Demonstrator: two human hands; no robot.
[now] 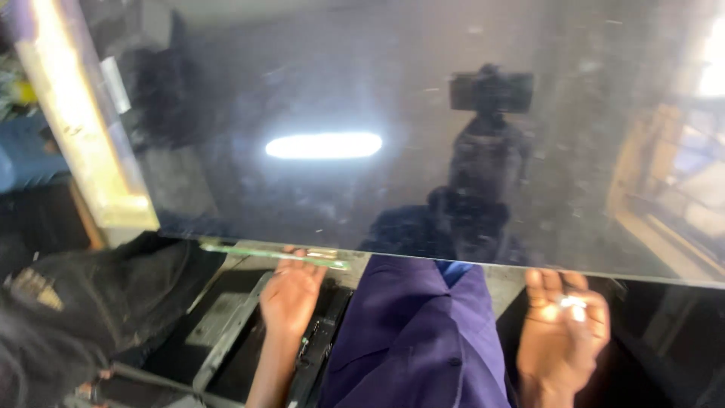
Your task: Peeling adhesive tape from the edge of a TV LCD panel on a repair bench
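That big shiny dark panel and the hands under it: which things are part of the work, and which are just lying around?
In the work:
- big glossy dark panel
- left hand under its near edge
- right hand under its near edge
- thin green strip along that edge

Just lying about:
- dark cloth
- pale wooden board

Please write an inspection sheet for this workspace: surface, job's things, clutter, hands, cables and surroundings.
Surface: hidden below the panel; only dark shapes show.
Job's things: a large dark glossy panel, dusty, mirroring a lamp and a camera; a thin green strip along its lower edge.
Clutter: a black cloth at the left; a grey metal frame beneath.
Hands: left hand touches the lower edge at the strip; right hand is under the lower edge, palm up.
Cables: nothing seen.
Surroundings: a pale wooden beam at the left; purple clothing between the hands.
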